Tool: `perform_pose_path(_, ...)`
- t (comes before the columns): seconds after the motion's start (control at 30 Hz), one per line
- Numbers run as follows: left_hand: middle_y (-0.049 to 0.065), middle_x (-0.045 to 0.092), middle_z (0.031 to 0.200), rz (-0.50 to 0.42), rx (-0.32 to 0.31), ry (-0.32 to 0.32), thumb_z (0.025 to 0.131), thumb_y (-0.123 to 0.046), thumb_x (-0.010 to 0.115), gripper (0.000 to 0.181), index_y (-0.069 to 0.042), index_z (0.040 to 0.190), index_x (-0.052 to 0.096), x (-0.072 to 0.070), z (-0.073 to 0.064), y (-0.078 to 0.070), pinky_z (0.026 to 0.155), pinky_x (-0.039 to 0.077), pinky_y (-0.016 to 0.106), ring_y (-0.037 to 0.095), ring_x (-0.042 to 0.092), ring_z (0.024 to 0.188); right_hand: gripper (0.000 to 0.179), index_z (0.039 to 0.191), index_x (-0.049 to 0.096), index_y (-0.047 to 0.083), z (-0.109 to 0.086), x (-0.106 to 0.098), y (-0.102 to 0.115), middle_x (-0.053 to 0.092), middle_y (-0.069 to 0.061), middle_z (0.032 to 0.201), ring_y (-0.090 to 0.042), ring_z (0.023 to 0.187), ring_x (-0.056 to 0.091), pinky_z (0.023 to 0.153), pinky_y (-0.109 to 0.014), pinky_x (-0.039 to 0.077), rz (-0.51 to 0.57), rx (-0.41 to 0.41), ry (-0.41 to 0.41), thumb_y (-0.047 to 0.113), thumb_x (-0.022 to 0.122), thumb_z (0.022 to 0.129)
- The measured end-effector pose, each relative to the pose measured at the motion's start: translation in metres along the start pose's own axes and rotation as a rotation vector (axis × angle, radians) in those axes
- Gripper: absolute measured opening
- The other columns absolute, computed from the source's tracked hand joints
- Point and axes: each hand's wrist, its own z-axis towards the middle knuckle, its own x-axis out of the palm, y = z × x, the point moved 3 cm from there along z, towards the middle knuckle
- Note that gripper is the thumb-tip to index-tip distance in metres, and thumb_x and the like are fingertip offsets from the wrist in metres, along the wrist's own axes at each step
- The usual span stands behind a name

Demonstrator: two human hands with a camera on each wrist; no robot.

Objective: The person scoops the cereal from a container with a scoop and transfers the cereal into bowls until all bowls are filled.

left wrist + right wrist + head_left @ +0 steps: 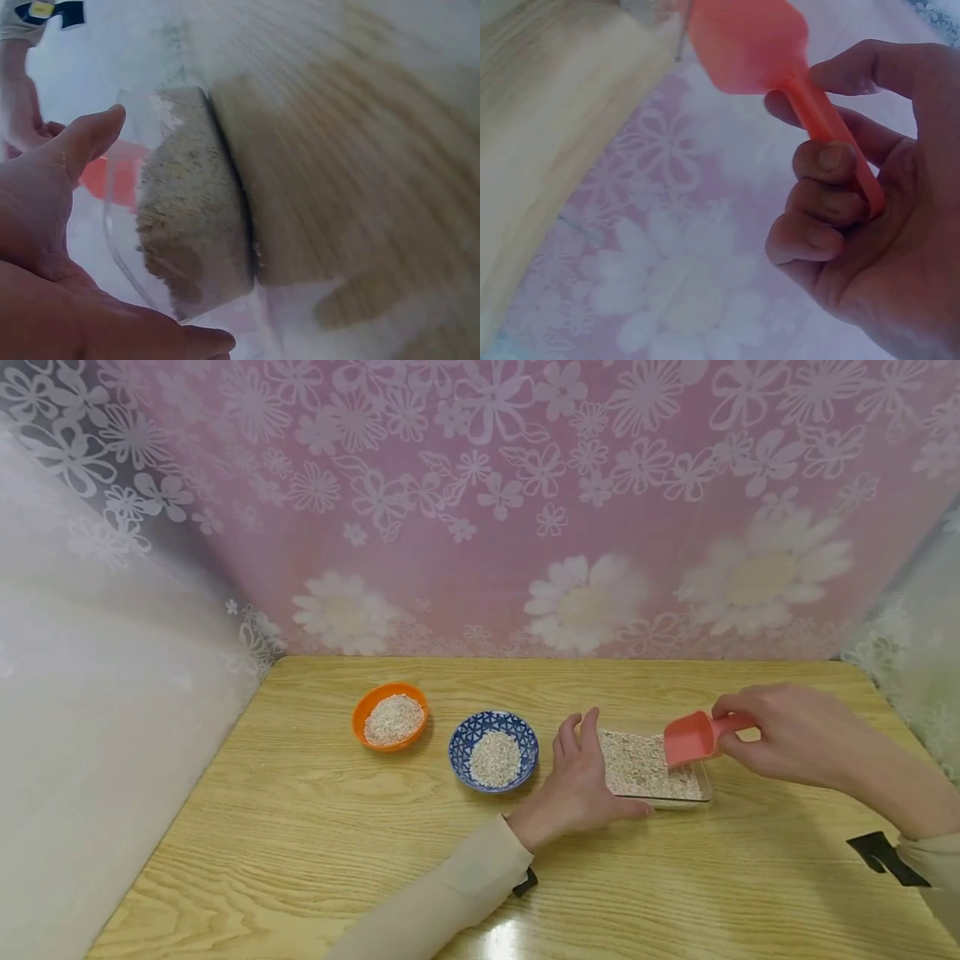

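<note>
A clear rectangular container (pixel 705 793) filled with pale flakes (pixel 637 764) stands on the right half of the table. My left hand (pixel 581 781) spans its left end, thumb along the near side and fingers toward the far side; the left wrist view shows the container (pixel 199 210) between them. My right hand (pixel 795 735) grips the handle of a pink scoop (pixel 690 739), whose front edge meets the flakes at the container's right end. Curled fingers (pixel 821 202) wrap the scoop's handle (pixel 829 124) in the right wrist view. What the scoop holds is hidden.
Left of the container stands a blue-and-white patterned bowl (pixel 459 752) with pale flakes. Farther left and back, an orange bowl (pixel 362 731) holds more flakes. A pink floral curtain (pixel 465 593) rises behind the wooden table (pixel 315 852), and pale sheets hang at both sides.
</note>
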Motion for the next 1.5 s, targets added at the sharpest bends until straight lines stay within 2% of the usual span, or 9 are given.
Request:
perform_pose_path(0.17, 0.012, 0.017, 0.168, 0.016, -0.028, 0.043, 0.069, -0.055, 0.092, 0.138, -0.017, 0.165, 0.0, 0.002, 0.006, 0.005, 0.118, 0.042, 0.041, 0.028, 0.018, 0.157, 0.018, 0.1, 0.076, 0.015, 0.01, -0.008, 0.01, 0.071, 0.003, 0.083, -0.007, 0.06, 0.049, 0.05, -0.027, 0.036, -0.037, 0.029, 0.093, 0.022, 0.072, 0.084)
perform_pose_path(0.37, 0.013, 0.024, 0.166, 0.021, -0.037, 0.102, 0.07, -0.057, 0.09, 0.14, -0.018, 0.165, -0.004, 0.002, 0.011, 0.008, 0.121, 0.038, 0.04, 0.029, 0.019, 0.158, 0.019, 0.101, 0.074, 0.013, 0.016, -0.012, 0.014, 0.067, 0.006, 0.078, -0.009, 0.057, 0.044, 0.046, -0.029, 0.03, -0.047, 0.057, 0.184, 0.023, 0.068, 0.087)
perform_pose_path(0.53, 0.011, 0.026, 0.166, 0.006, -0.034, 0.118, 0.07, -0.057, 0.09, 0.139, -0.02, 0.165, -0.004, 0.001, 0.012, 0.01, 0.121, 0.038, 0.04, 0.027, 0.022, 0.157, 0.018, 0.1, 0.073, 0.011, 0.021, -0.009, 0.015, 0.063, 0.007, 0.072, -0.01, 0.055, 0.042, 0.047, -0.029, 0.03, -0.05, 0.055, 0.22, 0.023, 0.067, 0.088)
perform_pose_path(0.7, 0.009, 0.027, 0.166, -0.01, -0.043, 0.133, 0.071, -0.056, 0.09, 0.137, -0.021, 0.165, -0.004, 0.0, 0.012, 0.01, 0.12, 0.038, 0.039, 0.024, 0.024, 0.156, 0.019, 0.103, 0.074, 0.012, 0.025, 0.002, 0.012, 0.07, 0.005, 0.079, -0.009, 0.058, 0.047, 0.051, -0.029, 0.037, 0.013, 0.05, 0.25, 0.022, 0.067, 0.089)
perform_pose_path(0.87, 0.008, 0.03, 0.164, -0.053, -0.042, 0.139, 0.071, -0.053, 0.091, 0.137, -0.021, 0.165, -0.003, 0.001, 0.013, 0.01, 0.117, 0.042, 0.037, 0.022, 0.031, 0.153, 0.014, 0.103, 0.074, 0.014, 0.02, 0.024, -0.005, 0.073, 0.006, 0.089, -0.003, 0.063, 0.053, 0.058, -0.026, 0.042, 0.177, 0.037, 0.208, 0.018, 0.071, 0.09)
perform_pose_path(1.0, 0.008, 0.03, 0.165, -0.047, -0.035, 0.147, 0.071, -0.053, 0.091, 0.137, -0.022, 0.165, -0.004, 0.001, 0.012, 0.011, 0.116, 0.043, 0.038, 0.023, 0.032, 0.153, 0.014, 0.11, 0.072, 0.015, 0.007, 0.044, -0.016, 0.062, 0.013, 0.071, 0.002, 0.056, 0.039, 0.056, -0.022, 0.036, 0.365, 0.04, 0.178, 0.015, 0.071, 0.095)
perform_pose_path(1.1, 0.009, 0.028, 0.166, -0.037, -0.029, 0.152, 0.072, -0.054, 0.09, 0.137, -0.023, 0.165, -0.005, 0.0, 0.013, 0.011, 0.116, 0.043, 0.039, 0.024, 0.031, 0.154, 0.017, 0.113, 0.071, 0.015, -0.001, 0.056, -0.018, 0.061, 0.014, 0.07, 0.005, 0.057, 0.041, 0.056, -0.022, 0.037, 0.446, 0.018, 0.135, 0.013, 0.07, 0.096)
perform_pose_path(1.3, 0.008, 0.028, 0.166, -0.04, -0.032, 0.151, 0.071, -0.054, 0.09, 0.136, -0.023, 0.165, -0.004, -0.001, 0.014, 0.012, 0.117, 0.043, 0.038, 0.023, 0.031, 0.154, 0.028, 0.114, 0.072, 0.015, -0.002, 0.069, -0.013, 0.076, 0.003, 0.1, 0.006, 0.08, 0.064, 0.063, -0.024, 0.052, 0.417, -0.117, -0.025, 0.005, 0.077, 0.089)
perform_pose_path(1.5, 0.01, 0.029, 0.166, -0.036, -0.024, 0.151, 0.072, -0.054, 0.09, 0.135, -0.022, 0.165, -0.003, 0.001, 0.014, 0.013, 0.117, 0.042, 0.039, 0.024, 0.031, 0.154, 0.041, 0.117, 0.071, 0.014, 0.0, 0.074, -0.003, 0.076, 0.002, 0.104, 0.008, 0.081, 0.058, 0.063, -0.021, 0.048, 0.406, -0.224, -0.113, -0.004, 0.08, 0.081)
